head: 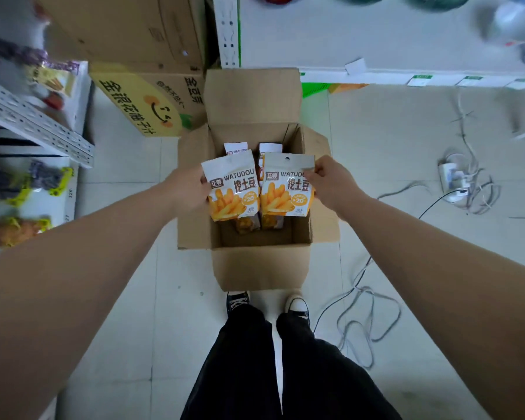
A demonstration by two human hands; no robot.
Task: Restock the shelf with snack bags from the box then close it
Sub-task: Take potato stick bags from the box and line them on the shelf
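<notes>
The left snack bag (235, 192) is clamped at its left edge by the left grip (191, 189), and the right snack bag (287, 189) at its right edge by the right grip (331, 183). Both are held side by side over the open box (261, 268), above further bags (270, 147) inside.

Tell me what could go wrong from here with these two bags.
1. The left hand and right hand each hold a bag only by its edge, so the left bag or right bag might slip and drop into the box.
2. Loose cables lie on the floor beside the right shoe; stepping away could snag them.
</notes>
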